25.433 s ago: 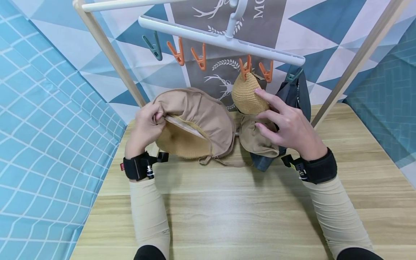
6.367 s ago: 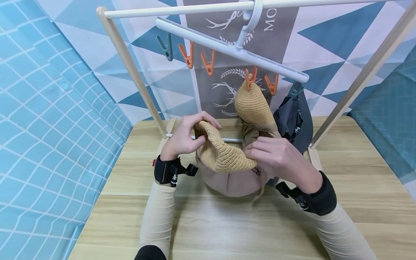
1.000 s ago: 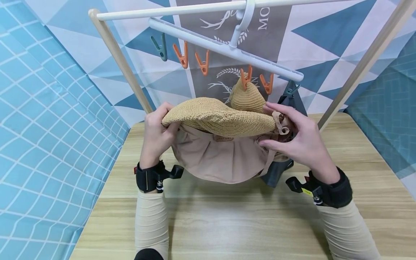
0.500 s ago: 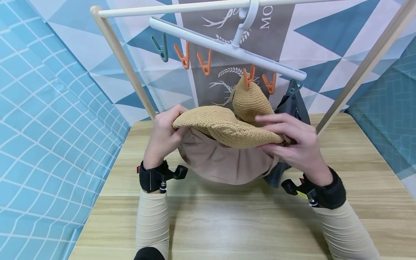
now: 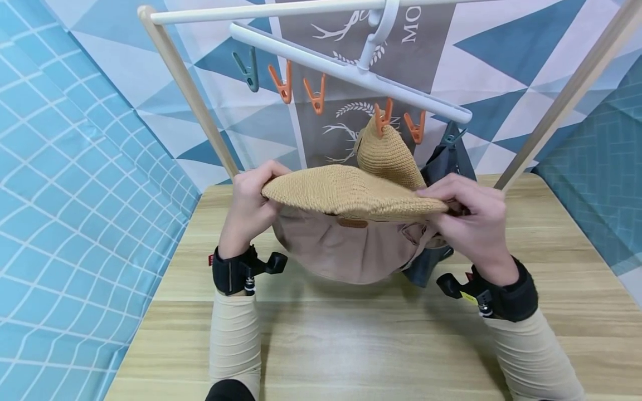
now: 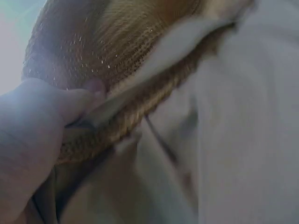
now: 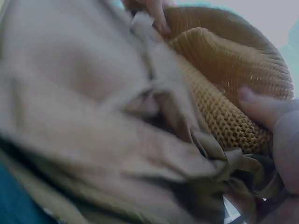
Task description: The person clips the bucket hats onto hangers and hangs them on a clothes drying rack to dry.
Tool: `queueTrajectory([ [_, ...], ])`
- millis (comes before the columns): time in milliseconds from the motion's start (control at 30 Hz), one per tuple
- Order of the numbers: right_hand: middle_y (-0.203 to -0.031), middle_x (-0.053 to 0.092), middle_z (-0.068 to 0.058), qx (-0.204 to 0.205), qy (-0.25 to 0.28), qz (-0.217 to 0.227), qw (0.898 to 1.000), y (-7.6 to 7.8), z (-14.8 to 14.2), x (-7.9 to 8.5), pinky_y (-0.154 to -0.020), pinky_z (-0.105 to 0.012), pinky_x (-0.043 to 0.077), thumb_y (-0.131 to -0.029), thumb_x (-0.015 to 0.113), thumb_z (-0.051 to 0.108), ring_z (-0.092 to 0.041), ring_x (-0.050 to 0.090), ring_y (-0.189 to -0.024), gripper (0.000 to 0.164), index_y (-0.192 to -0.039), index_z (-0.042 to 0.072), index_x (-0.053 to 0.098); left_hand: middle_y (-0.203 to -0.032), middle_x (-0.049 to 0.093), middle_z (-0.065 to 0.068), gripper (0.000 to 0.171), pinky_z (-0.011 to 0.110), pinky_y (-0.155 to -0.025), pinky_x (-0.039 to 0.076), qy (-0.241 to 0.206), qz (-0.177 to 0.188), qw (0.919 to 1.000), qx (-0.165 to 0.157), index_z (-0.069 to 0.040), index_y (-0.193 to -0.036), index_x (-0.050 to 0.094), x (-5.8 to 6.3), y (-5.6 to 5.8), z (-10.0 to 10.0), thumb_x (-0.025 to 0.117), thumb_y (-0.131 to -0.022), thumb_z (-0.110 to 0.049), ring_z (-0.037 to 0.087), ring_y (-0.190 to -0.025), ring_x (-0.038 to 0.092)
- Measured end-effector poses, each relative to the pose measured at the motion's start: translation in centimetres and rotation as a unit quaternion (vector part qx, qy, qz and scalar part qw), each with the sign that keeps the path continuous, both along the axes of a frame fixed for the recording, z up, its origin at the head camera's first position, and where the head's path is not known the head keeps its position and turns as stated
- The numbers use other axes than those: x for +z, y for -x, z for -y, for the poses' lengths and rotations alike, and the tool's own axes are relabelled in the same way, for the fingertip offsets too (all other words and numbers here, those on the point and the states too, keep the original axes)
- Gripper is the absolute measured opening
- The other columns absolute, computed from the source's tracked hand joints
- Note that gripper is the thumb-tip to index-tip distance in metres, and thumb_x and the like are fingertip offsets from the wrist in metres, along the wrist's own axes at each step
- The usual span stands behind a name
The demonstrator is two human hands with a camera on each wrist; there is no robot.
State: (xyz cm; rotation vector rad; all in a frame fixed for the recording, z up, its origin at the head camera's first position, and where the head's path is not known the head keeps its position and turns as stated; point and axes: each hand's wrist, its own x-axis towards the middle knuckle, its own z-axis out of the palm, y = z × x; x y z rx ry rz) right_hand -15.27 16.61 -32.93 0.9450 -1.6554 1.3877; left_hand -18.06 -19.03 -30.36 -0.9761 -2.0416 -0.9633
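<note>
A sun hat with a yellow woven straw part [image 5: 346, 189] and a pinkish-beige fabric part [image 5: 341, 250] is stretched out between my hands over the table. Its left end is gripped by my left hand [image 5: 251, 206], with the thumb on the straw [image 6: 126, 56] in the left wrist view. At the other end my right hand [image 5: 473, 217] pinches the edge, beside a fabric tie [image 7: 252, 170] seen in the right wrist view. Just behind, a smaller straw hat [image 5: 386, 153] hangs from an orange clothespin [image 5: 383, 118].
A white hanger [image 5: 321, 61] hangs tilted from the rack's rail [image 5: 241, 12]. Other orange and green clothespins [image 5: 315, 94] dangle from it without fabric. A dark blue fabric item [image 5: 451, 159] hangs at its right end. Wooden posts [image 5: 185, 83] flank the workspace above the wooden table [image 5: 341, 345].
The straw part has turned over and been drawn out wider between the hands. Over the last half second, my right hand has shifted slightly right and closed its fingers on the hat's edge.
</note>
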Motion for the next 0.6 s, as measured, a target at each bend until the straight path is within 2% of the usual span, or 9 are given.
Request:
queueTrajectory([
  [67,-0.094,0.083,0.014,-0.042,0.018,0.014,0.999,0.0,-0.3,0.1,-0.067,-0.012,0.038,-0.088,0.081,-0.01,0.005,0.068,-0.077,0.003,-0.085,-0.01,0.082,-0.093,0.082,0.019,0.011,0.014,-0.086,0.053,-0.007,0.001,1.0,-0.005,0.001,-0.097,0.073,0.1,-0.1,0.1,0.069,-0.097,0.012,0.028,-0.081,0.078],
  [167,-0.095,0.08,0.022,-0.075,0.03,0.031,0.996,-0.1,-0.5,0.2,-0.065,-0.013,0.035,-0.083,0.076,-0.017,0.006,0.058,-0.068,0.011,-0.088,-0.011,0.083,-0.094,0.083,0.02,0.012,0.013,-0.088,0.055,-0.011,0.006,0.9999,-0.006,0.002,-0.097,0.073,0.0,-0.1,0.2,0.069,-0.095,0.013,0.025,-0.085,0.081],
  [267,-0.097,0.08,0.025,-0.077,0.02,0.048,0.996,-0.2,-0.4,0.2,-0.062,-0.014,0.031,-0.084,0.075,-0.018,0.003,0.046,-0.061,0.014,-0.092,-0.011,0.084,-0.093,0.083,0.019,0.014,0.013,-0.084,0.053,-0.014,0.01,0.9999,-0.001,0.002,-0.097,0.073,0.0,0.0,0.1,0.067,-0.094,0.014,0.018,-0.082,0.078],
  [367,-0.1,0.079,0.029,-0.074,-0.01,0.067,0.995,-0.4,-0.5,0.2,-0.062,-0.014,0.03,-0.084,0.078,-0.019,0.004,0.043,-0.062,0.021,-0.1,-0.009,0.085,-0.091,0.081,0.02,0.012,0.014,-0.079,0.049,-0.023,0.006,0.9997,0.004,0.002,-0.097,0.072,-0.1,0.0,0.1,0.067,-0.095,0.013,0.016,-0.076,0.073],
  [433,-0.109,0.08,0.029,-0.061,-0.036,0.082,0.994,-0.4,-0.7,0.4,-0.065,-0.01,0.038,-0.084,0.084,-0.017,0.008,0.058,-0.072,0.029,-0.112,-0.008,0.084,-0.091,0.08,0.021,0.01,0.015,-0.078,0.048,-0.033,-0.001,0.9994,0.009,0.002,-0.098,0.072,-0.1,-0.1,0.4,0.068,-0.097,0.012,0.016,-0.075,0.071],
  [467,-0.114,0.081,0.028,-0.054,-0.048,0.088,0.993,-0.5,-0.9,0.5,-0.07,-0.007,0.044,-0.087,0.089,-0.009,0.01,0.066,-0.08,0.032,-0.118,-0.006,0.083,-0.091,0.079,0.023,0.008,0.014,-0.079,0.048,-0.042,-0.003,0.999,0.012,0.002,-0.098,0.073,-0.1,-0.2,0.6,0.069,-0.098,0.009,0.013,-0.076,0.07],
  [533,-0.127,0.081,0.024,-0.042,-0.061,0.093,0.993,-0.4,-1.4,0.7,-0.086,-0.006,0.055,-0.09,0.097,0.013,0.008,0.077,-0.103,0.048,-0.131,-0.005,0.079,-0.092,0.078,0.025,0.005,0.015,-0.08,0.048,-0.067,-0.009,0.9975,0.021,0.005,-0.098,0.073,0.0,-0.4,1.1,0.069,-0.1,0.007,0.006,-0.08,0.069],
  [600,-0.139,0.08,0.017,-0.027,-0.054,0.095,0.994,-0.3,-1.9,1.0,-0.103,-0.014,0.059,-0.088,0.098,0.034,-0.001,0.078,-0.127,0.07,-0.14,-0.006,0.074,-0.092,0.078,0.02,0.005,0.014,-0.082,0.049,-0.099,-0.014,0.9943,0.037,0.008,-0.099,0.072,0.1,-0.6,1.8,0.068,-0.101,0.005,-0.002,-0.086,0.069],
])
